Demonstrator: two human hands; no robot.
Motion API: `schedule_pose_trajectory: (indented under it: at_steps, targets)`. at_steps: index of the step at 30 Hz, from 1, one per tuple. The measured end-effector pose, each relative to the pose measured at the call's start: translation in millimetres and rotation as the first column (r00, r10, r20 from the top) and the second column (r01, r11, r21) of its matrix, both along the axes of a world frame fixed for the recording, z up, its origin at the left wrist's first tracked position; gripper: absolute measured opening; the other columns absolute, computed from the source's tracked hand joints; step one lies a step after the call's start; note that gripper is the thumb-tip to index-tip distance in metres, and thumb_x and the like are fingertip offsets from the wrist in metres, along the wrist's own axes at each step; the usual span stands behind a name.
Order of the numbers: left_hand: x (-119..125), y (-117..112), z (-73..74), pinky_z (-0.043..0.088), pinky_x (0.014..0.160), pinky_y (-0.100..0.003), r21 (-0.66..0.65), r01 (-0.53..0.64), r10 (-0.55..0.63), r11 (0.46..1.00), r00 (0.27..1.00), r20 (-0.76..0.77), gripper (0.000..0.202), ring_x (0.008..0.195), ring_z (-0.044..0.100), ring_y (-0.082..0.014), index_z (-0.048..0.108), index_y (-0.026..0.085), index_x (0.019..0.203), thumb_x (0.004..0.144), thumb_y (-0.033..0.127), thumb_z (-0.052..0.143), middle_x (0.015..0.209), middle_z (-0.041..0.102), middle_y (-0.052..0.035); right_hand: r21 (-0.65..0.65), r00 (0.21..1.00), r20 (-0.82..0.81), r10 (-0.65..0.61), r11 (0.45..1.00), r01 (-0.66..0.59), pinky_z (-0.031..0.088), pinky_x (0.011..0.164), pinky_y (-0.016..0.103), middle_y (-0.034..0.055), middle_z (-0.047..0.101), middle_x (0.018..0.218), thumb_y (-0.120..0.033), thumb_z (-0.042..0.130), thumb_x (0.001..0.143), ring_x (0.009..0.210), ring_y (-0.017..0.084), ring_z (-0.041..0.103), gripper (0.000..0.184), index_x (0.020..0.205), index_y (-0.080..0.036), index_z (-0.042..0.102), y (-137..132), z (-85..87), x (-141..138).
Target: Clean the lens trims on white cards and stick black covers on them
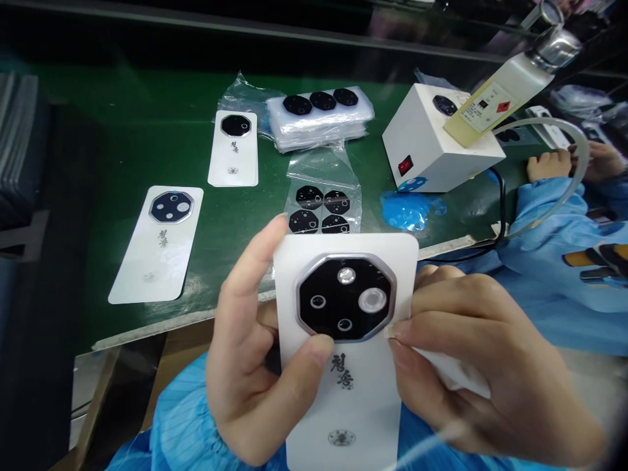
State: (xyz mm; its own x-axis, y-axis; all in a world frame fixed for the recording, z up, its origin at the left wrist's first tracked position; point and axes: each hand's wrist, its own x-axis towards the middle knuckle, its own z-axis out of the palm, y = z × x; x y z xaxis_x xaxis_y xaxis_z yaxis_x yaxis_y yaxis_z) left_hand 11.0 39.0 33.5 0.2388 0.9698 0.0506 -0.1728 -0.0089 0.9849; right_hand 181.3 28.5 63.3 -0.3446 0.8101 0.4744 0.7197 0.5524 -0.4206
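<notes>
My left hand [265, 353] grips a white phone back cover [363, 405] by its left edge, thumb on the front just below the camera window. The cover is held up close, tilted slightly. Its black octagonal camera plate [338, 288] has a silver rim and several round lens openings; dark lettering and a small emblem lie below. My right hand [471, 340] is closed at the cover's right side, its fingertips pinched against the lower right of the rim. A crumpled white cloth [458, 373] shows between its fingers; how far it reaches under the fingertips is hidden.
Two more covers, one nearer [171, 261] and one farther [233, 157], lie on the green table [122, 144]. Beyond are a bag of black octagonal plates [324, 180], a plastic-wrapped stack [318, 124], a white box [417, 140] bearing a bottle [495, 98], and a co-worker's blue sleeve [549, 222].
</notes>
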Motion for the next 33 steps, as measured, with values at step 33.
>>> schedule_pose_trajectory:
  at_steps: [33]
  targets:
    - [-3,4,-10.4,0.055,0.036,-0.022,-0.085,-0.151,0.159,0.985,0.981,0.107,0.067,0.050,0.063,-0.0131,0.043,0.041,0.131,0.076,0.006,0.058,0.087,0.072,0.0077,-0.048,0.974,-0.223,0.048,0.997,-0.061,0.048,0.059,0.031,0.0021,0.054,0.073,-0.006,0.055,0.077,0.063,0.013,0.051,0.017,0.087,-0.020,0.052,7,-14.8,-4]
